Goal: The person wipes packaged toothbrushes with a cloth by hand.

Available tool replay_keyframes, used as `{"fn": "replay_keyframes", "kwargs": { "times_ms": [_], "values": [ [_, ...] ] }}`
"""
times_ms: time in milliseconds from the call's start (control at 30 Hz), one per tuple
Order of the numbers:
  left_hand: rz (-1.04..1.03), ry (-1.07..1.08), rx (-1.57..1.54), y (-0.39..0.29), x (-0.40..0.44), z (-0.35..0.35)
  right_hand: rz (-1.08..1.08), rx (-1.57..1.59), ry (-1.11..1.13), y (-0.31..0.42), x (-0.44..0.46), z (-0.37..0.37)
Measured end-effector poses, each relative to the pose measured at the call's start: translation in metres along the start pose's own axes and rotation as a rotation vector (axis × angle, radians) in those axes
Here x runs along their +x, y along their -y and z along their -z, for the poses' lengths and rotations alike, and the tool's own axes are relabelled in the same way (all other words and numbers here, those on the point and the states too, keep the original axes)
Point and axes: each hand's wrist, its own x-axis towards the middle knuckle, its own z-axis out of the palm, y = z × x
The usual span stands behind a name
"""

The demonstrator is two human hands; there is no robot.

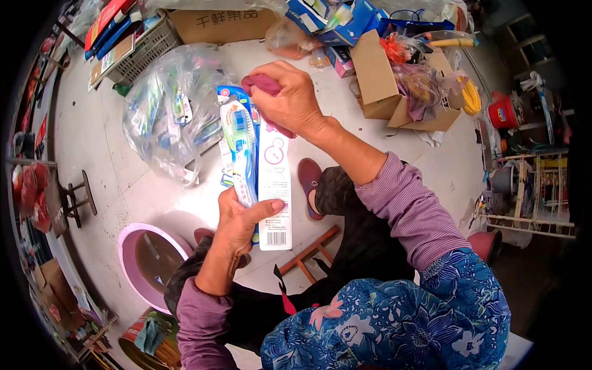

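My left hand [237, 222] is closed around the lower end of several toothbrush packs, thumb across the front. One toothbrush pack [239, 142] shows a blue-and-white brush behind clear plastic; beside it a white pack back [274, 185] carries print and a barcode. At the top of the packs, my right hand [285, 95] is closed on a dark pink cloth [262, 84], which rests against the upper edge of the packs. Left of the packs, a large clear plastic bag [169, 105] lies on the floor with more packed toothbrushes inside.
A pink basin [126, 237] with murky water stands at the lower left. An open cardboard box [379, 77] holding plastic bags is at the upper right. A grey crate [148, 49] sits at the upper left, and a wooden stool part [308, 253] shows between my legs.
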Motion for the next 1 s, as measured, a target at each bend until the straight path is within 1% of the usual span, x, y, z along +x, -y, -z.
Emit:
{"fn": "replay_keyframes", "kwargs": {
  "times_ms": [33,67,133,167,233,267,333,400,433,467,500,533,600,633,667,700,733,800,867,900,933,1000],
  "values": [
    [-0.028,-0.003,0.007,0.003,0.002,0.002,-0.087,-0.012,0.031,0.007,-0.007,0.006],
    [-0.035,-0.003,0.010,0.002,0.004,0.004,0.126,0.061,0.009,0.012,-0.017,0.000],
    [-0.024,-0.066,-0.074,-0.005,0.009,0.010,0.286,0.063,0.280,0.044,-0.046,0.003],
    [-0.035,-0.036,-0.109,0.002,0.013,0.021,0.285,0.071,0.273,0.044,-0.047,0.004],
    [0.000,-0.044,-0.103,0.001,0.008,0.015,0.208,0.110,0.349,0.044,-0.052,0.006],
    [0.030,-0.041,-0.108,0.000,0.006,0.010,0.183,0.055,0.320,0.035,-0.048,0.005],
    [0.042,-0.048,-0.029,0.000,-0.003,0.003,0.213,-0.161,0.197,0.007,-0.027,0.006],
    [0.009,-0.024,-0.073,-0.002,-0.008,-0.003,0.026,-0.230,0.095,-0.014,-0.009,0.008],
    [0.008,-0.024,-0.065,-0.004,-0.007,0.001,-0.070,-0.135,-0.010,-0.017,-0.006,0.008],
    [0.007,-0.062,-0.042,-0.005,-0.003,0.006,-0.064,-0.130,-0.009,-0.017,-0.009,0.010],
    [0.002,-0.105,-0.026,-0.005,0.001,0.010,-0.011,-0.085,-0.023,-0.002,-0.009,0.014],
    [-0.015,-0.124,-0.088,-0.005,0.004,0.011,0.039,-0.040,-0.041,0.015,-0.012,0.017],
    [-0.046,-0.131,-0.132,-0.006,0.011,0.018,0.256,0.242,0.132,0.044,-0.032,0.011],
    [-0.097,-0.105,-0.140,-0.008,0.009,0.015,0.296,0.148,0.268,0.055,-0.043,0.012],
    [-0.121,-0.111,-0.064,-0.006,0.005,0.016,0.331,0.049,0.400,0.061,-0.048,0.014],
    [-0.068,-0.114,-0.052,-0.006,0.002,0.015,0.424,0.036,0.322,0.042,-0.046,0.006],
    [-0.018,-0.121,-0.046,-0.006,-0.003,0.011,0.223,0.010,0.266,0.030,-0.039,0.004],
    [-0.030,-0.082,-0.003,-0.008,-0.008,0.007,0.106,-0.233,0.190,0.003,-0.010,0.013],
    [-0.059,-0.066,0.001,-0.007,-0.007,0.009,-0.058,-0.175,0.015,-0.025,0.004,0.018],
    [-0.042,-0.094,0.001,-0.008,-0.004,0.011,-0.080,-0.099,-0.042,-0.013,0.007,0.028],
    [-0.022,-0.123,-0.003,-0.009,-0.002,0.011,-0.074,-0.095,-0.035,0.003,0.006,0.028],
    [0.014,-0.161,0.000,-0.003,0.005,0.014,0.336,0.109,-0.007,0.038,-0.011,0.025]
  ]
}}
